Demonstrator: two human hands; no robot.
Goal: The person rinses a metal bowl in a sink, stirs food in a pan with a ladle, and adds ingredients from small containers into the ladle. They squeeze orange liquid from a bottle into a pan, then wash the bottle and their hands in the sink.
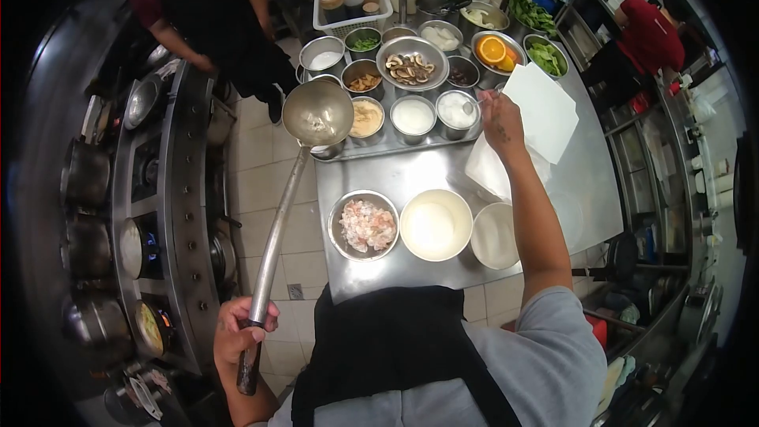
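My left hand [239, 330] grips the dark handle of a long metal ladle [318, 117]. The ladle's bowl is raised beside the seasoning containers, with a little something shiny at its bottom. With my right hand [500, 120] I pinch a small spoon [469, 107], its head over a metal container of white powder or grains [457, 120]. Beside it stand another container of white granules [413, 117] and one of yellowish powder [366, 119]. Nearer me are a metal bowl of raw pinkish pieces [365, 225], a white paper tub [436, 225] and a second pale tub [494, 236].
A bowl of sliced mushrooms [411, 65], orange halves [491, 50] and several ingredient containers crowd the table's back. White sheets [541, 111] lie at right. A stove [150, 245] with pans runs along the left. One person [213, 16] stands back left, another [648, 35] back right.
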